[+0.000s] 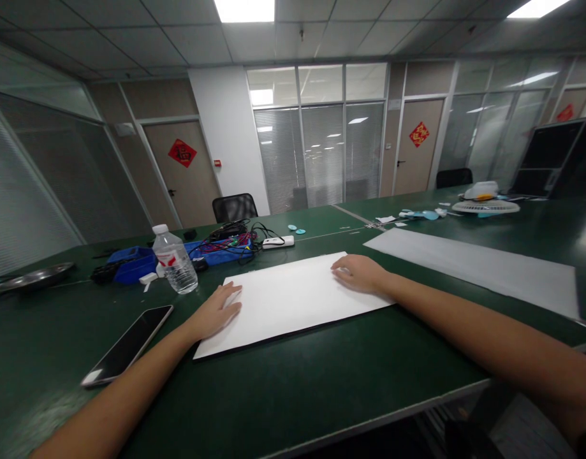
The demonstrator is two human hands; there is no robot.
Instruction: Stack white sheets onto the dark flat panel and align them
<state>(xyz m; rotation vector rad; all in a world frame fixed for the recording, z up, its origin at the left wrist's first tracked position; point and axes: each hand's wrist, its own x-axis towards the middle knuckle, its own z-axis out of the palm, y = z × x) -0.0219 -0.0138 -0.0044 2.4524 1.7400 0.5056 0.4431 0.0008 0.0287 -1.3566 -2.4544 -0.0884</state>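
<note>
A white rectangular sheet (283, 299), which looks like paper or thin board, lies flat on the green table (293, 395). My left hand (216, 312) rests on its left end with the fingers spread. On the sheet's right end lies my right hand (359, 274), fingers stretched out and slightly bent, pointing left. Neither hand holds anything. To the left of my left forearm a smartphone (130, 344) with a dark screen lies on the table.
Behind my left hand stands a clear plastic bottle (175, 261). Blue trays (220, 252) with tangled wires and a white device (278, 242) sit farther back. A long white sheet (474, 264) lies to the right, near a fan-like grille (486, 207). At far left is a metal pan (39, 277).
</note>
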